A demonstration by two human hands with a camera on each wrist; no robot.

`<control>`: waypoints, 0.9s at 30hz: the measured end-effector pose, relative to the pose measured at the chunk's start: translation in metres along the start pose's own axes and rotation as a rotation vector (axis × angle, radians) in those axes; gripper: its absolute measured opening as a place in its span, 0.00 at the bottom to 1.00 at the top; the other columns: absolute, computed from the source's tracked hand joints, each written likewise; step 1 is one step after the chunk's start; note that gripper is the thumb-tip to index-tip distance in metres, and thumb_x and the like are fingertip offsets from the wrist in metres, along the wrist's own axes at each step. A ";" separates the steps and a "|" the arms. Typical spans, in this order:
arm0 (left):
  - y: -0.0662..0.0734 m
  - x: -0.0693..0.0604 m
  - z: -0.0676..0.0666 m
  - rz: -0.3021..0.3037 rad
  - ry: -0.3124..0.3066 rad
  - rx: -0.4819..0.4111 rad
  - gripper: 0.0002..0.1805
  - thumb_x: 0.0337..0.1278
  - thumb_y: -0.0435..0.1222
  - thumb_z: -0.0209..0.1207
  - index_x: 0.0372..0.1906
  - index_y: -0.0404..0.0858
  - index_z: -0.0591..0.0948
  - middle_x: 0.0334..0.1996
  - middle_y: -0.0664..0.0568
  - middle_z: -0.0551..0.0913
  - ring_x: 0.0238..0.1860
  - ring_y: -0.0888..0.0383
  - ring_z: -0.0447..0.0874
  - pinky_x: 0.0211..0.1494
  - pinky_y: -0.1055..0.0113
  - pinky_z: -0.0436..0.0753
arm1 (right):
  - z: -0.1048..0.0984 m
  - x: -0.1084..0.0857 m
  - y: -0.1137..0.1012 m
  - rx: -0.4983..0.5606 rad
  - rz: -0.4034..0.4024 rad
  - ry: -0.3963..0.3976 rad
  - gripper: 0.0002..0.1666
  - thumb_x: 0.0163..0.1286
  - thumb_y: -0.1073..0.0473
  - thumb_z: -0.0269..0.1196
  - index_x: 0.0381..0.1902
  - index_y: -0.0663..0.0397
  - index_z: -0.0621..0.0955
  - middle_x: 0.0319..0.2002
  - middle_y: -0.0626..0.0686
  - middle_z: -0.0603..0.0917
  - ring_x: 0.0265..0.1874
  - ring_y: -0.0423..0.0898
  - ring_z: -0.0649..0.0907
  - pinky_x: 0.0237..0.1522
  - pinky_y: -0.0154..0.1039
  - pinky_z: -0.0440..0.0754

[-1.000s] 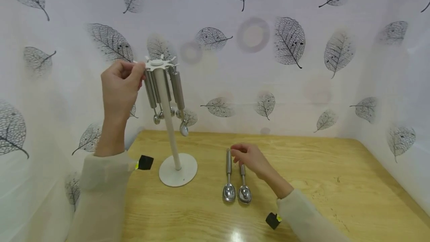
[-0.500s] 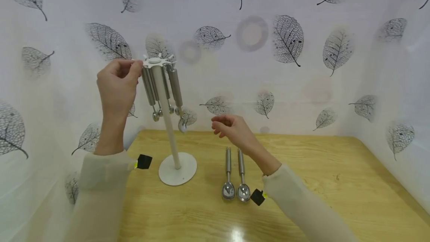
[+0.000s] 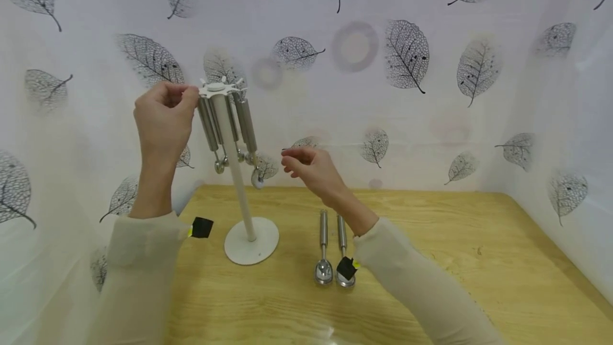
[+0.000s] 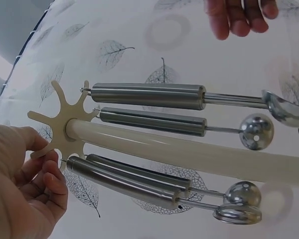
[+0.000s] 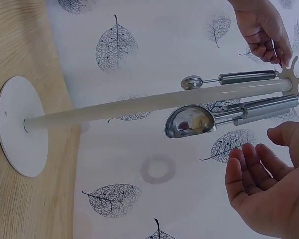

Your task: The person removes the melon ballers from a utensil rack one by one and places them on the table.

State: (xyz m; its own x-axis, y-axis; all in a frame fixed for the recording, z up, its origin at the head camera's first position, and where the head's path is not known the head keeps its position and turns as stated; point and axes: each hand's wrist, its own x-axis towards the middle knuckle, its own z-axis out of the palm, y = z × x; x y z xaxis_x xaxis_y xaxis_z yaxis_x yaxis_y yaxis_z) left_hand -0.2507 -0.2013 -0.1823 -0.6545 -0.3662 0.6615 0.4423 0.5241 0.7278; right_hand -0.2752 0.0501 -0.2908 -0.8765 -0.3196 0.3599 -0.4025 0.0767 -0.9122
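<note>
A white stand (image 3: 238, 185) with a star-shaped top rises from a round base. My left hand (image 3: 165, 116) pinches one prong of that top (image 4: 65, 112) between thumb and fingers. Several steel-handled scoops hang from other prongs, among them a large scoop (image 5: 189, 122) and a small round-ended melon baller (image 4: 256, 132). Right of the stand, in mid-air, my right hand (image 3: 313, 172) holds nothing, its fingers loosely bent and apart from the hanging tools. Two ice cream scoops lie side by side on the table: the left scoop (image 3: 323, 270) shows whole, the right scoop (image 3: 342, 233) partly behind the wrist camera.
The stand's round base (image 3: 251, 253) sits on the wood-grain table (image 3: 268, 302), toward the left. A white curtain (image 3: 364, 100) printed with leaves encloses the back and sides.
My right hand has risen from beside the scoops on the table and moved left toward the stand. The left hand keeps its pinch on the prong.
</note>
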 end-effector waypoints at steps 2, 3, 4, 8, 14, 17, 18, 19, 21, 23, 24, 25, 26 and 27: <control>0.000 0.000 0.000 0.004 0.002 0.003 0.14 0.74 0.42 0.63 0.46 0.35 0.89 0.28 0.66 0.81 0.31 0.66 0.78 0.35 0.72 0.74 | 0.004 0.003 -0.001 -0.001 -0.011 0.001 0.17 0.81 0.62 0.62 0.61 0.66 0.83 0.50 0.59 0.88 0.47 0.55 0.86 0.51 0.44 0.88; 0.000 0.000 0.000 0.002 0.005 0.003 0.14 0.74 0.43 0.63 0.46 0.35 0.89 0.28 0.66 0.81 0.31 0.66 0.78 0.35 0.72 0.74 | 0.006 0.004 -0.002 0.003 -0.016 0.000 0.17 0.81 0.62 0.62 0.61 0.66 0.83 0.50 0.59 0.88 0.47 0.55 0.86 0.51 0.43 0.87; 0.000 0.000 -0.001 0.003 0.009 0.001 0.14 0.74 0.43 0.64 0.45 0.35 0.89 0.27 0.66 0.81 0.31 0.66 0.78 0.34 0.72 0.74 | 0.007 0.005 -0.003 0.004 -0.022 -0.002 0.17 0.81 0.61 0.63 0.61 0.66 0.83 0.50 0.59 0.88 0.46 0.53 0.86 0.50 0.42 0.87; -0.001 -0.002 -0.002 0.004 0.013 -0.022 0.12 0.75 0.43 0.64 0.40 0.37 0.88 0.27 0.67 0.82 0.29 0.66 0.78 0.34 0.73 0.75 | 0.012 0.009 -0.005 0.025 -0.041 -0.012 0.18 0.81 0.62 0.63 0.61 0.66 0.83 0.51 0.59 0.88 0.47 0.51 0.86 0.52 0.42 0.87; -0.004 -0.005 -0.007 0.014 -0.075 -0.079 0.10 0.76 0.42 0.63 0.36 0.43 0.84 0.29 0.64 0.83 0.31 0.63 0.78 0.34 0.71 0.75 | 0.015 0.013 -0.006 0.068 -0.077 -0.027 0.19 0.81 0.65 0.61 0.64 0.70 0.80 0.55 0.63 0.86 0.54 0.56 0.85 0.59 0.48 0.85; -0.005 -0.005 -0.010 0.009 -0.108 -0.099 0.09 0.75 0.42 0.64 0.36 0.45 0.83 0.29 0.62 0.83 0.32 0.62 0.77 0.32 0.72 0.74 | 0.018 0.015 -0.007 0.083 -0.093 -0.046 0.21 0.81 0.66 0.61 0.66 0.71 0.79 0.58 0.64 0.85 0.57 0.57 0.84 0.62 0.46 0.84; -0.005 -0.005 -0.010 0.007 -0.115 -0.102 0.09 0.75 0.42 0.64 0.36 0.45 0.83 0.29 0.62 0.83 0.32 0.61 0.77 0.33 0.72 0.74 | 0.019 0.016 -0.008 0.086 -0.096 -0.050 0.21 0.81 0.67 0.61 0.66 0.71 0.78 0.59 0.64 0.85 0.58 0.57 0.84 0.62 0.44 0.84; -0.005 -0.005 -0.010 0.007 -0.119 -0.103 0.08 0.76 0.41 0.64 0.36 0.45 0.83 0.30 0.62 0.83 0.32 0.62 0.77 0.33 0.72 0.74 | 0.020 0.018 -0.009 0.092 -0.101 -0.055 0.21 0.81 0.67 0.61 0.67 0.71 0.78 0.60 0.64 0.84 0.58 0.55 0.84 0.62 0.43 0.84; -0.006 -0.004 -0.011 0.007 -0.121 -0.106 0.08 0.75 0.41 0.64 0.36 0.45 0.83 0.30 0.62 0.83 0.32 0.62 0.77 0.33 0.73 0.75 | 0.023 0.020 -0.010 0.112 -0.102 -0.064 0.22 0.80 0.67 0.62 0.67 0.71 0.78 0.60 0.64 0.84 0.59 0.54 0.84 0.62 0.43 0.83; -0.006 -0.005 -0.011 0.003 -0.116 -0.103 0.08 0.75 0.41 0.64 0.36 0.46 0.83 0.30 0.62 0.82 0.32 0.62 0.77 0.34 0.73 0.75 | 0.027 0.024 -0.011 0.142 -0.101 -0.075 0.22 0.80 0.67 0.62 0.67 0.71 0.77 0.60 0.64 0.84 0.58 0.54 0.84 0.62 0.43 0.84; -0.006 -0.005 -0.011 0.001 -0.112 -0.100 0.08 0.75 0.41 0.64 0.36 0.46 0.83 0.30 0.61 0.82 0.32 0.62 0.77 0.34 0.73 0.75 | 0.029 0.025 -0.012 0.161 -0.100 -0.082 0.22 0.80 0.67 0.62 0.67 0.71 0.77 0.60 0.64 0.84 0.58 0.54 0.85 0.62 0.43 0.84; -0.006 -0.005 -0.011 0.000 -0.108 -0.100 0.08 0.75 0.41 0.64 0.36 0.46 0.83 0.30 0.61 0.82 0.32 0.62 0.77 0.34 0.73 0.75 | 0.030 0.027 -0.013 0.178 -0.100 -0.089 0.22 0.80 0.68 0.62 0.67 0.72 0.77 0.60 0.64 0.84 0.57 0.54 0.85 0.62 0.44 0.84; -0.006 -0.005 -0.011 0.000 -0.105 -0.100 0.07 0.75 0.41 0.64 0.36 0.46 0.83 0.31 0.61 0.82 0.32 0.62 0.77 0.34 0.73 0.75 | 0.032 0.028 -0.013 0.191 -0.099 -0.095 0.21 0.80 0.68 0.62 0.67 0.72 0.77 0.59 0.64 0.84 0.57 0.53 0.85 0.61 0.44 0.84; -0.007 -0.005 -0.011 -0.002 -0.102 -0.099 0.07 0.75 0.41 0.64 0.36 0.46 0.83 0.31 0.61 0.82 0.32 0.62 0.77 0.33 0.73 0.75 | 0.033 0.029 -0.014 0.201 -0.101 -0.103 0.21 0.80 0.68 0.62 0.67 0.72 0.77 0.59 0.64 0.84 0.56 0.53 0.85 0.61 0.43 0.84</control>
State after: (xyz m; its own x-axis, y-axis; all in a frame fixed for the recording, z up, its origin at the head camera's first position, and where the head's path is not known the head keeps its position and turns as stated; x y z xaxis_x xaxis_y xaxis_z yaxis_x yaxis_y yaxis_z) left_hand -0.2439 -0.2113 -0.1882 -0.7124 -0.2845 0.6415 0.4958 0.4429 0.7470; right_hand -0.2862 0.0085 -0.2743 -0.7992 -0.4110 0.4386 -0.4168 -0.1468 -0.8971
